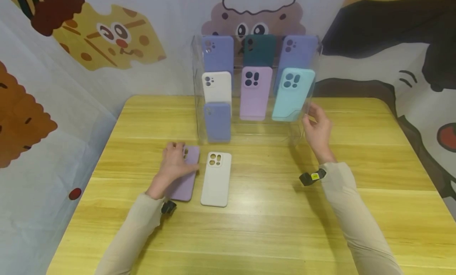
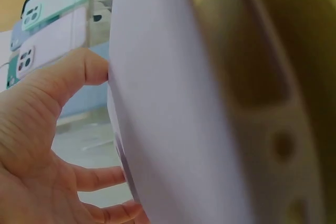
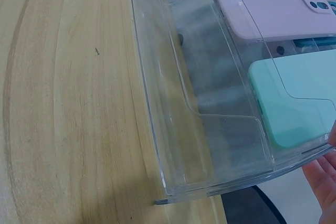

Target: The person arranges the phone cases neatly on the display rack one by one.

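My left hand (image 1: 172, 164) grips a light purple phone case (image 1: 183, 186) at the left of the table. In the left wrist view the thumb and fingertips bear on the case's back (image 2: 163, 98), and its end openings face the camera. Just to the right, a white phone case (image 1: 216, 184) lies flat with its camera cutouts at the far end. My right hand (image 1: 318, 130) pinches the right side of a clear tiered display stand (image 1: 256, 128), beside a mint green phone case (image 3: 299, 98) on its middle tier.
On the stand's back tier are two blue-purple cases (image 1: 219, 53) and a dark green one (image 1: 259, 51). The middle tier also has a white case (image 1: 217, 85) and a pink-purple one (image 1: 255, 95). Another blue case (image 1: 218, 122) stands at front left. A printed cloth (image 1: 171, 14) hangs behind.
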{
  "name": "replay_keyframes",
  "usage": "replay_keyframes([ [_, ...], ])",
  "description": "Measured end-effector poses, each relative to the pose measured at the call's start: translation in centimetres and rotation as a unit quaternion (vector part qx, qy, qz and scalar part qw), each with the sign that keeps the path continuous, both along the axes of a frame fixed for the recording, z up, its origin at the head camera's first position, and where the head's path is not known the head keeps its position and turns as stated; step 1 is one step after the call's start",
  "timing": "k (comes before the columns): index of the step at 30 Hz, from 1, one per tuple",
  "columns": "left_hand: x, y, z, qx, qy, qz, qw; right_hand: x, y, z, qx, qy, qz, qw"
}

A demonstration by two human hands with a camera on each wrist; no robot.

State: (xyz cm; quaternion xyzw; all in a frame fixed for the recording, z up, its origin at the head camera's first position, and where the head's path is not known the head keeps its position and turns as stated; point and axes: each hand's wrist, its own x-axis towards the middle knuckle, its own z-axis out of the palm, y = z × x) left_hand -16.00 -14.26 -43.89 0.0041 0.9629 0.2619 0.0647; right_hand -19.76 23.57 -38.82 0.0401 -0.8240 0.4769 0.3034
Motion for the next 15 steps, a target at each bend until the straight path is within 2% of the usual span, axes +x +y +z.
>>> replay_keyframes([
  [15, -0.8, 2.6, 2.4, 0.060, 0.060, -0.002, 0.9964, 0.1, 0.0, 0.1, 0.001, -0.011, 0.000, 0.9999],
])
